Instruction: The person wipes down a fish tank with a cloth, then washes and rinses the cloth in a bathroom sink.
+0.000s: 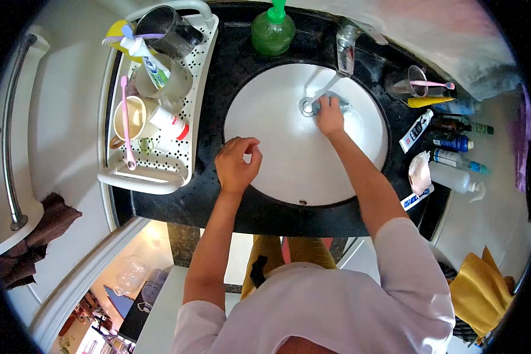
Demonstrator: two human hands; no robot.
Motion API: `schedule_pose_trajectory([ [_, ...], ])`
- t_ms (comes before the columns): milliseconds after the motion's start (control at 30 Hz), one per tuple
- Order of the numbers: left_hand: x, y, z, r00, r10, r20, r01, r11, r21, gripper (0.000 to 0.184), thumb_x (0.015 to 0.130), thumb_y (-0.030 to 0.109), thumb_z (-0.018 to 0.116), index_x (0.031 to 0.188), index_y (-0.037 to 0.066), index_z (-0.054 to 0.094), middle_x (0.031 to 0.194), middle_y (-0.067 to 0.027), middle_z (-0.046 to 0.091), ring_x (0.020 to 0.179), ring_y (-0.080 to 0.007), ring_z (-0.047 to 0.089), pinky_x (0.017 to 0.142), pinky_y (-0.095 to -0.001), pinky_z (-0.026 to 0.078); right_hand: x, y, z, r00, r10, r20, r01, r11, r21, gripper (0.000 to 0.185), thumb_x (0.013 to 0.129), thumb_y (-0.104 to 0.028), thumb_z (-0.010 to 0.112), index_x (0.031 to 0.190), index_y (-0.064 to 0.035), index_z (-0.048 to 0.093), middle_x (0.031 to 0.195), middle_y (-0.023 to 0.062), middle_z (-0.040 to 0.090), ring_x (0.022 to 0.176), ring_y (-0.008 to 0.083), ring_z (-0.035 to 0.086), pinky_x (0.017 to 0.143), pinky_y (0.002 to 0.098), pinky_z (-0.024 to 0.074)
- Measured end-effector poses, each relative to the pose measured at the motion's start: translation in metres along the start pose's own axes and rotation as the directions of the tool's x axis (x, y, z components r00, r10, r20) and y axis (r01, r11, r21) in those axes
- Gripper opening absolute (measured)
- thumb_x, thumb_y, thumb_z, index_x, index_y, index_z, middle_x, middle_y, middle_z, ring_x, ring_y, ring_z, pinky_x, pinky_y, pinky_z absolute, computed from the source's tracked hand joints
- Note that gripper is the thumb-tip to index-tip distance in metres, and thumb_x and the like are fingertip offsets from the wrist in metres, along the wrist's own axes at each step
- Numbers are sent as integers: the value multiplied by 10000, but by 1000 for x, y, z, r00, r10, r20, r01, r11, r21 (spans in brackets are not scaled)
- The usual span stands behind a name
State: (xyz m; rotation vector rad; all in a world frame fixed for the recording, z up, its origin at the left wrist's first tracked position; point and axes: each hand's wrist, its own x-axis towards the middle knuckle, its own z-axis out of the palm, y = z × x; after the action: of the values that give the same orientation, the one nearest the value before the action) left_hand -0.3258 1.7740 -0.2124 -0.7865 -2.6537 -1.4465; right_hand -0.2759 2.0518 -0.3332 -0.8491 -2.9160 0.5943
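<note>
My right hand (329, 118) reaches into the white sink basin (271, 159) with its fingers closed on a grey-blue cloth (338, 101). The cloth is bunched beside the drain (306, 107), below the chrome faucet (346, 50), from which a stream of water seems to run. Its far side is partly hidden by my fingers. Over the basin's left rim, my left hand (238, 165) is held with curled fingers, the thumb close against the index finger. Nothing shows in it.
Left on the black counter (218, 206) stands a white perforated tray (141, 183) with cups, toothbrushes and a toothpaste tube. A green soap bottle (273, 32) sits behind the basin. Along the right edge are a clear cup (408, 82), toothpaste tubes and several bottles (451, 141).
</note>
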Motion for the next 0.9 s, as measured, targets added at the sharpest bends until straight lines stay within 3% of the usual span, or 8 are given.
schedule_pose_trajectory([
  [67, 1, 2, 0, 1000, -1, 0, 1, 1000, 9, 91, 696, 32, 616, 773, 73, 642, 660, -56, 599, 600, -215, 594, 568, -313, 473, 22, -24, 28, 997, 65, -48, -58, 988, 145, 203, 835, -110, 504, 1017, -136, 589, 1013, 197, 534, 846, 394, 564, 742, 467, 478],
  [233, -1, 0, 1, 1000, 17, 7, -17, 999, 40, 85, 698, 40, 617, 769, 80, 641, 658, -49, 599, 606, -213, 598, 568, -312, 475, -42, -31, 34, 920, -370, -124, 375, 927, 17, 255, 822, -57, 488, 1033, -157, 591, 1006, 197, 529, 912, 391, 556, 785, 459, 476],
  [333, 2, 0, -2, 1000, -4, 7, 4, 998, 58, 85, 696, 42, 618, 768, 81, 639, 654, -48, 597, 608, -216, 600, 570, -317, 476, -49, 1, 3, 979, -186, 79, 189, 982, -22, 292, 759, -34, 566, 1020, -164, 560, 1061, 175, 482, 807, 373, 572, 719, 455, 506],
  [533, -2, 0, -2, 1000, -14, 27, 13, 999, 50, 75, 697, 53, 623, 765, 83, 632, 656, -52, 598, 611, -224, 599, 575, -322, 476, 27, -5, 32, 970, 147, -195, -138, 988, 63, 270, 820, -63, 559, 1068, -167, 540, 1055, 133, 522, 796, 314, 586, 632, 429, 492],
  [600, -1, 0, -1, 999, -24, 24, 23, 998, 55, 68, 696, 59, 626, 761, 79, 629, 655, -55, 598, 616, -230, 600, 579, -330, 475, 36, -8, 32, 779, 601, 177, -354, 189, 916, 258, 893, -123, 520, 1147, -155, 490, 1058, 101, 556, 852, 253, 589, 625, 377, 489],
  [633, 2, 0, -2, 1000, -20, 16, 19, 998, 57, 68, 696, 59, 626, 761, 79, 629, 655, -55, 598, 616, -230, 600, 579, -330, 475, 33, -16, 10, 719, 640, 269, -227, -150, 962, 265, 923, -150, 497, 1184, -140, 452, 1075, 79, 567, 892, 209, 579, 657, 346, 489],
  [733, -2, 0, -5, 1000, -11, 7, 11, 1000, -18, 78, 721, 51, 595, 791, 71, 624, 681, -64, 595, 656, -241, 598, 599, -335, 474, 38, -26, -14, 810, 555, 190, 43, -380, 924, 276, 924, -161, 516, 1190, -133, 446, 1076, 52, 571, 947, 203, 570, 721, 371, 488],
  [900, 0, -5, -9, 990, 42, -134, -64, 985, -162, 142, 807, 43, 467, 909, 29, 565, 927, -153, 543, 888, -312, 518, 806, -389, 413, 52, -134, 8, 854, 435, 285, -184, -258, 948, 467, 883, -230, 604, 1296, -145, 403, 1186, 97, 527, 1006, 228, 526, 806, 335, 464],
])
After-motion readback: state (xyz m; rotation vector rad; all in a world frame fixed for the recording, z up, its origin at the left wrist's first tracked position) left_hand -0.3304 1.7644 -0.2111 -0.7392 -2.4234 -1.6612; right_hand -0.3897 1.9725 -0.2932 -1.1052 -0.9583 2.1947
